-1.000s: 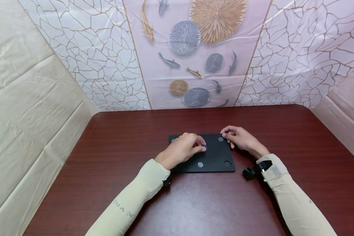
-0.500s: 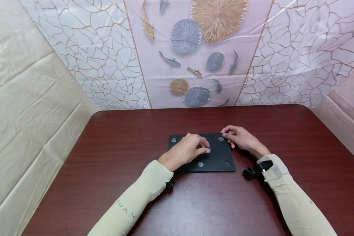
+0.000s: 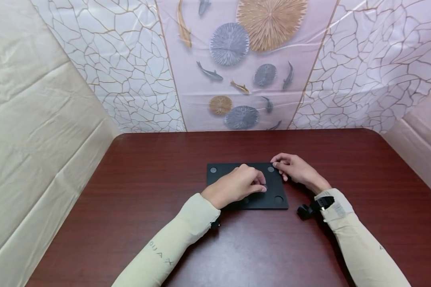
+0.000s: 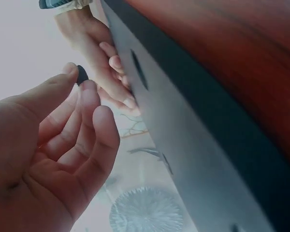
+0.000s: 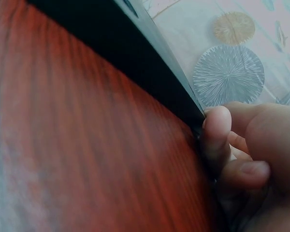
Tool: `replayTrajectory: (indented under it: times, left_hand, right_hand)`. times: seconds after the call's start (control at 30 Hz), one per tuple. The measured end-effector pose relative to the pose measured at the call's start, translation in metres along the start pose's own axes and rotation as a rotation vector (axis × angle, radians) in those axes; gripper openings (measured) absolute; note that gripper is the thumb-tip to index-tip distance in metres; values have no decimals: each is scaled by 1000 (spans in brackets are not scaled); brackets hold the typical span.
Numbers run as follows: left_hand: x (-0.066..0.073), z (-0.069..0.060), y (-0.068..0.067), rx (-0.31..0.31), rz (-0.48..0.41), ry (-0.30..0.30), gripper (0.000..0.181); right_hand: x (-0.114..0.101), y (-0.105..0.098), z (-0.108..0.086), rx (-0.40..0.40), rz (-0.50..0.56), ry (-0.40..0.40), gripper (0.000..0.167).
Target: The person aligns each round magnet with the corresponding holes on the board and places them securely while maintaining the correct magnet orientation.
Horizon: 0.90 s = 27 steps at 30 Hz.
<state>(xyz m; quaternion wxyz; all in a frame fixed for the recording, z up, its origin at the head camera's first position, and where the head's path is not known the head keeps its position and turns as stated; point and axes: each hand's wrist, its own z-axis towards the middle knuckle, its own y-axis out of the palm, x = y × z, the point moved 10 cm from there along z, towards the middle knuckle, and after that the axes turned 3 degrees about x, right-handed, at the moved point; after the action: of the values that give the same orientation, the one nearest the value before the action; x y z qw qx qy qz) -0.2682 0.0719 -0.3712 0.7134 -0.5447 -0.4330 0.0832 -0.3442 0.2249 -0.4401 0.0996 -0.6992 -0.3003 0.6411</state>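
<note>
A flat black board (image 3: pixel 277 184) with round recesses lies on the table; grey discs fill several of them. My left hand (image 3: pixel 235 185) is over the board's middle and pinches a small dark round disc (image 4: pixel 82 75) between thumb and fingertips, above the surface. The near right recess (image 3: pixel 279 199) shows dark, with no grey disc in it. At the far right corner, my right hand (image 3: pixel 296 171) grips the board's edge between thumb and index finger, beside a grey disc (image 3: pixel 271 169). Another grey disc (image 3: pixel 213 170) sits at the far left corner. My left hand and forearm hide part of the near left board.
The reddish-brown table (image 3: pixel 147 171) extends around the board. A patterned curtain (image 3: pixel 136 79) hangs behind its far edge, and pale cloth (image 3: pixel 39 119) hangs at the sides. A black wrist camera (image 3: pixel 305 211) juts from my right wrist.
My left hand has moved right and slightly nearer over the board with the disc, uncovering the far left disc and covering more of the near middle one. My right hand stays at the corner.
</note>
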Motion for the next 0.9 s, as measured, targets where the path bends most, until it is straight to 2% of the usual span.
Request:
replayTrajectory:
  times: [0.27,0.43,0.6,0.77,0.9]
  left_hand:
    - [12,8,8,-18,73,25,21]
    - [17,10,11,5,168,56,21]
    - [20,12,16,16,185,78,18]
    - [23,14,19,21,197,57,14]
    - [24,14,22,33,274,34,11]
  right_hand:
    - [-1,2,1,2,6,-3,28]
    - [0,1,0,-1,-2,-8,29]
    - [0,0,1,-5,2,-11,29]
    - [-1,0,2,4,9,-8,28]
    - [-1,1,1,-1,27,1,27]
